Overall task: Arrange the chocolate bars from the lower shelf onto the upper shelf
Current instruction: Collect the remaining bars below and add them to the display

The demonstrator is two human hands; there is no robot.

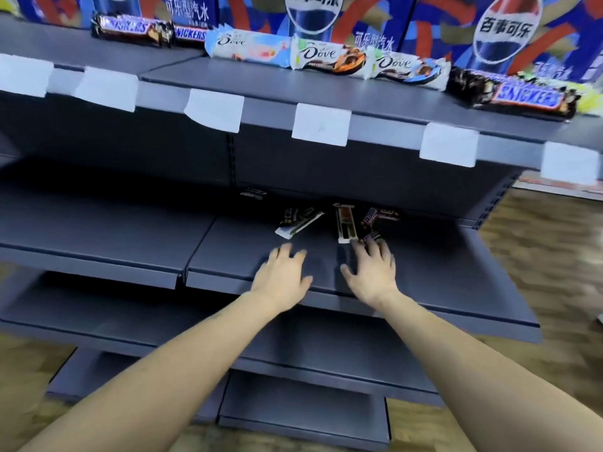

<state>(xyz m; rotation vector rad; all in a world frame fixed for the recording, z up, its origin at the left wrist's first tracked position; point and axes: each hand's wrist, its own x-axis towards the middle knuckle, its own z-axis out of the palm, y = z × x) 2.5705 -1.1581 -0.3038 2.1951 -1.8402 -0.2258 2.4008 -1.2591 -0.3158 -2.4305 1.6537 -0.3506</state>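
Note:
Several chocolate bars lie deep on the dark lower shelf (228,256): a white bar (298,221) lying aslant, a white bar (346,223) pointing toward me, and dark Snickers bars (380,216). My left hand (282,278) hovers open over the shelf, just short of the slanted white bar. My right hand (373,272) is open too, its fingertips touching a small dark bar (370,238). On the upper shelf (261,83) stand Snickers bars (130,29), three Dove bars (329,58) and another Snickers stack (518,93) in a row.
Pepsi cartons (313,14) stand behind the row on the upper shelf. White price tags (321,123) hang along its front edge. More dark shelves (303,415) sit below. Wooden floor (561,256) shows to the right.

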